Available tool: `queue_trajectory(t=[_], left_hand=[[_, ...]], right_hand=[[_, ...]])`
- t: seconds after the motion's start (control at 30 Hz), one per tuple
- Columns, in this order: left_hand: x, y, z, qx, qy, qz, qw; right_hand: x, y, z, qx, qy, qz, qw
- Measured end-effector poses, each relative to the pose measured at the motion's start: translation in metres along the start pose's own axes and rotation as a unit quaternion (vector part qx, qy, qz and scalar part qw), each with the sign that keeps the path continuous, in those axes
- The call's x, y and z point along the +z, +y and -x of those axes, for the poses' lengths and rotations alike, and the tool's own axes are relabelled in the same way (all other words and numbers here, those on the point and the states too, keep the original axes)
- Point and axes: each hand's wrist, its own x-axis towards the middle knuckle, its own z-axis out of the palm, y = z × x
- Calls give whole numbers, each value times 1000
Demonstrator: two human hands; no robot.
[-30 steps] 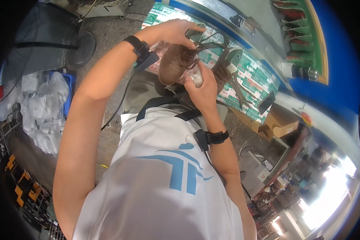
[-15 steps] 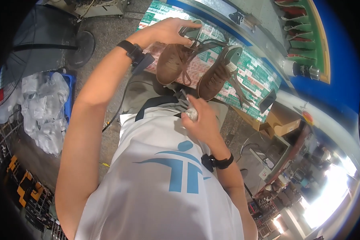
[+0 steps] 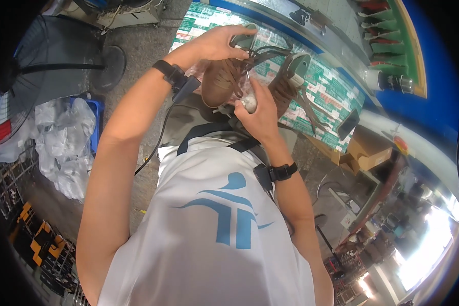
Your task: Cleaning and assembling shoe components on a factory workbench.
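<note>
The left hand (image 3: 217, 45) is clamped on a brown shoe (image 3: 223, 81), held up over the green tabletop (image 3: 336, 97). The right hand (image 3: 257, 115) grips a small white tool (image 3: 250, 103) against it. Best to brace the shoe firmly and work slowly.

Matt brown suede shoe (image 3: 222, 81)

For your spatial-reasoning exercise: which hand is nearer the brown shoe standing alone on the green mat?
Right. The right hand is just beside that shoe; the left hand is farther away, gripping the other shoe.
</note>
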Motion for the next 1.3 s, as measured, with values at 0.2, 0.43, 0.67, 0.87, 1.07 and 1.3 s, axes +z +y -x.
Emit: queue_trajectory(t=[0.2,0.43,0.67,0.87,1.07,1.3], left_hand=[[3,-20,0,21,11,54,998],[1,-15,-2,14,1,45,999],[3,-9,-2,-12,-11,45,999],[11,-15,2,6,29,37,999],[9,-6,1,-9,31,41,999],[9,-9,1,-8,41,59,997]], right_hand=[[-21,-1,30,34,-89,149,984],[-43,-18,57,67,-127,-9,990],[-15,-7,-4,-15,-15,-36,999],[-11,-5,-6,11,-42,-29,999],[-8,4,-5,-16,-25,-21,999],[-28,-41,25,9,-118,112,987]])
